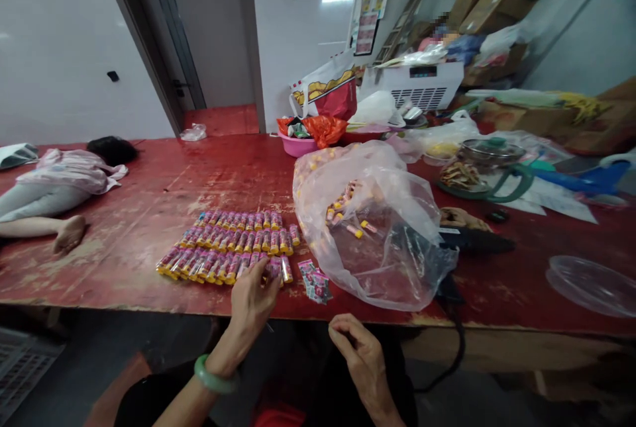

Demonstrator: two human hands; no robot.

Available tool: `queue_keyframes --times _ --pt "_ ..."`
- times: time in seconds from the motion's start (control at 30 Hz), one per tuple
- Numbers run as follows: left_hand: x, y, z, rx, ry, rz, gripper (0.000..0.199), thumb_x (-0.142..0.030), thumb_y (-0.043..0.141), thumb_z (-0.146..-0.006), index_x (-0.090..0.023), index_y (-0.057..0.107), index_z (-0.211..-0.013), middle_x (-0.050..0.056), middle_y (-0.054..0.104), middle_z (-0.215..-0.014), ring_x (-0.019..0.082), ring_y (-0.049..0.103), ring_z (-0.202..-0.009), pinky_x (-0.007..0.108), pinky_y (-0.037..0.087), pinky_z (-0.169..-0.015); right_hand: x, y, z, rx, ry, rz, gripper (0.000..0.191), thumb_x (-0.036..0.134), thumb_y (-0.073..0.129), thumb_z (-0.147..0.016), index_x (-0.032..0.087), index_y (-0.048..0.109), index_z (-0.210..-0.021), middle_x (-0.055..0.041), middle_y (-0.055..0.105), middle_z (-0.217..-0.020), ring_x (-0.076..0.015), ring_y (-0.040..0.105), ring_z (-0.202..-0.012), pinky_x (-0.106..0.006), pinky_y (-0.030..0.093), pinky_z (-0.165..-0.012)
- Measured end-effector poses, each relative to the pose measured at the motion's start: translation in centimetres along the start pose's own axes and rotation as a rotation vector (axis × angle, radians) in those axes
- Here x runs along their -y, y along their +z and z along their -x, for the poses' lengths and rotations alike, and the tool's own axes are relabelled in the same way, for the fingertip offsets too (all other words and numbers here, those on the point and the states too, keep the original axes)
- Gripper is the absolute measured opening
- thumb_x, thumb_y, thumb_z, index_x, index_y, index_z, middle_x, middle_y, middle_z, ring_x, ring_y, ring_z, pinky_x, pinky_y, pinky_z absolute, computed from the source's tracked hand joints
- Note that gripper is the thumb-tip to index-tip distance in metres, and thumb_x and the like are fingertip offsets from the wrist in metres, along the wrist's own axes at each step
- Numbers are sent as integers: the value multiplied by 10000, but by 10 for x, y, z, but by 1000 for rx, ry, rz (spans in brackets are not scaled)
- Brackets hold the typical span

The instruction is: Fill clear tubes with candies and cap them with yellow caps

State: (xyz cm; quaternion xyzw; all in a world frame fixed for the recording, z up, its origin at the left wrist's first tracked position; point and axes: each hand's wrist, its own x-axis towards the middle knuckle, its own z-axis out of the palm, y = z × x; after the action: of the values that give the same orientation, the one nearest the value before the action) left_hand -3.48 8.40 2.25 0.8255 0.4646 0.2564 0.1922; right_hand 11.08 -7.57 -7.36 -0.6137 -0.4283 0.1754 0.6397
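No writing can be read: the labels on the pink-and-yellow tubes (233,241), laid in tight rows near the front edge of the table (124,268), are too small to make out. The left hand (253,298), a green bangle (214,374) on its wrist, is nearly closed, its fingertips pinching at a tube in the nearest row. The right hand (358,354) sits curled shut just past the front edge, with nothing visible in it. Small pink printed cards (314,283) lie beside the rows, and a clear plastic bag (397,261) holding more tubes lies to their right. A person (59,182) lies across the table's left end.
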Motion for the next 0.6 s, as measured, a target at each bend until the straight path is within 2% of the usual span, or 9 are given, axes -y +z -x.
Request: queue_keyframes --times 0.13,0.27,0.37,0.5,0.53,0.6 --pt "-6 24 -30 -3 -38 -210 330 -164 616 -831 -58 634 -1143 150 706 -911 303 665 -844 374 490 -732 -7 -4 5 23 33 -1 249 323 596 -880 183 590 -674 -17 602 -742 -156 584 -698 -225 439 -667" --pt "-5 38 -34 -43 -33 -399 337 -185 541 -883 -74 609 -1193 183 675 -1024 321 670 -852 372 489 -644 -10 -9 3 12 25 -14 249 307 583 -880 186 587 -663 -14 598 -725 -153 581 -679 -226 436 -654" --pt "-5 42 -33 -83 15 -504 351 -191 483 -912 -84 579 -1232 174 667 -1010 317 668 -831 373 484 -607 -12 -10 1 -8 -6 -5 247 281 570 -886 186 577 -658 -9 590 -711 -146 578 -668 -224 432 -644" --pt "-5 41 -30 -132 83 -568 263 -224 503 -925 -116 630 -1128 128 672 -904 289 667 -744 349 450 -538 -12 -10 0 -21 -51 24 225 240 557 -890 185 573 -672 -5 591 -716 -137 585 -672 -222 434 -648" --pt "-4 40 -28 -159 104 -568 244 -238 511 -931 -127 637 -1108 117 676 -899 280 670 -740 342 448 -532 -11 -10 -1 -16 -63 33 219 229 554 -891 185 574 -678 -4 591 -719 -135 586 -674 -222 436 -652" --pt "1 38 -21 -291 223 -545 215 -254 544 -935 -137 636 -1090 96 687 -884 251 674 -729 326 461 -548 -4 -13 -4 0 -96 52 210 213 547 -899 185 575 -692 -2 592 -732 -131 590 -684 -221 441 -657"
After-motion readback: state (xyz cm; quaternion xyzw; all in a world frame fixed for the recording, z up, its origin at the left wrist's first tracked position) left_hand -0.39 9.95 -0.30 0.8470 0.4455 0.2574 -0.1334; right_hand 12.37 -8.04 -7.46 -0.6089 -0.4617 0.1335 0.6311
